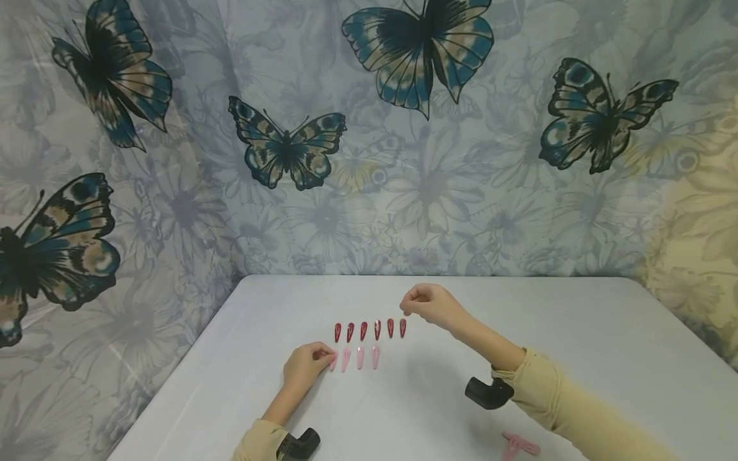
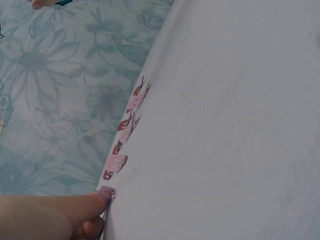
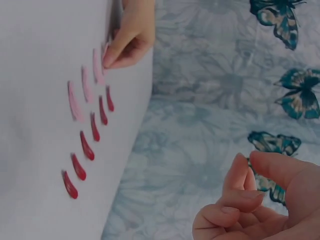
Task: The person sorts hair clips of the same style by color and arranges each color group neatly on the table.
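Note:
On the white table lies a row of several red snap hair clips (image 1: pixel 364 331), side by side. Nearer the person runs a row of pink hair clips (image 1: pixel 360 358). My left hand (image 1: pixel 307 366) pinches the leftmost pink hair clip (image 2: pixel 106 193) between thumb and finger, at the table surface. Above the right end of the red row hovers my right hand (image 1: pixel 432 305). Its fingers are loosely curled, and in the right wrist view the thumb and fingertip (image 3: pixel 240 158) stand slightly apart with nothing between them.
More pink clips (image 1: pixel 521 444) lie at the near right of the table (image 1: pixel 277 294), beside the right sleeve. A black wrist device (image 1: pixel 489 392) sits by the right cuff, another (image 1: pixel 300 444) by the left. Butterfly-print cloth (image 1: pixel 323 237) stands behind the table.

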`<state>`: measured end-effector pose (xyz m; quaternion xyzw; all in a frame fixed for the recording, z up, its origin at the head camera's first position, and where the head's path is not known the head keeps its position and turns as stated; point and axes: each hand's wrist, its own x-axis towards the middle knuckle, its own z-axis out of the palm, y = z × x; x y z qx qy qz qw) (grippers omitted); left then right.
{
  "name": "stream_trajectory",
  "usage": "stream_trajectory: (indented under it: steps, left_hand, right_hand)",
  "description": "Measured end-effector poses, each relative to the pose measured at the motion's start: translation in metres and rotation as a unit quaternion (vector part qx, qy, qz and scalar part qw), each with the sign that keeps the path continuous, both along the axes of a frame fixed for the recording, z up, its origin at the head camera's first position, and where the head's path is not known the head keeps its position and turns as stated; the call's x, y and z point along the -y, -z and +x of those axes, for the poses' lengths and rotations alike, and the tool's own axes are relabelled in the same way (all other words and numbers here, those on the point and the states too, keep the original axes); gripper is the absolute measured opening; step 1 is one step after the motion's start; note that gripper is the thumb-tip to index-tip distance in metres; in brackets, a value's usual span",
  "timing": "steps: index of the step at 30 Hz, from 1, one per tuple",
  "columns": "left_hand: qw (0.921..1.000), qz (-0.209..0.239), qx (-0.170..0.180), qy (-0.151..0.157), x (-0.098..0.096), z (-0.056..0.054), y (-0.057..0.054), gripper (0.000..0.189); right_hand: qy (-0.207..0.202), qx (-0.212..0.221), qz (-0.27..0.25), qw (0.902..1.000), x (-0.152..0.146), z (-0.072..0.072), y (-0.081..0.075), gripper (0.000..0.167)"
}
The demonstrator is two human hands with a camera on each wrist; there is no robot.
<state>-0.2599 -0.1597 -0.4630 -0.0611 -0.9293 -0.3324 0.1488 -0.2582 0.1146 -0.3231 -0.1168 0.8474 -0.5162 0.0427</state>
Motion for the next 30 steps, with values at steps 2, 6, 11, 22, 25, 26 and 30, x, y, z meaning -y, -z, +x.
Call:
stream_trajectory:
  steps: [2, 6, 11, 22, 25, 26, 30]
  left_hand:
    - [1.0, 0.0, 0.0, 0.001, 0.0, 0.0, 0.0, 0.008]
    - [1.0, 0.0, 0.0, 0.001, 0.0, 0.0, -0.001, 0.008]
    - [1.0, -0.003, 0.0, 0.002, 0.0, 0.001, -0.001, 0.008]
    - [1.0, -0.004, -0.003, 0.002, -0.002, 0.002, -0.003, 0.008]
    - [1.0, -0.005, -0.007, 0.001, -0.002, 0.003, -0.004, 0.008]
    - [1.0, -0.005, -0.007, -0.001, -0.002, 0.003, -0.004, 0.008]
    - [1.0, -0.003, -0.009, 0.003, -0.004, 0.002, -0.004, 0.008]
  right_hand:
    - [-0.004, 0.0, 0.001, 1.0, -0.006, 0.005, -0.002, 0.012]
    - [-0.01, -0.001, -0.005, 0.9999, -0.016, 0.016, -0.004, 0.012]
    - [-0.024, -0.009, -0.018, 0.9995, -0.031, 0.03, -0.007, 0.014]
    - [-0.031, -0.045, -0.007, 0.9985, -0.07, 0.065, -0.004, 0.018]
    - [-0.035, -0.059, -0.008, 0.9976, -0.081, 0.075, -0.001, 0.018]
    - [-0.04, -0.068, -0.008, 0.9969, -0.085, 0.079, 0.0, 0.017]
    - [-0.062, -0.1, -0.013, 0.9929, -0.101, 0.093, 0.006, 0.009]
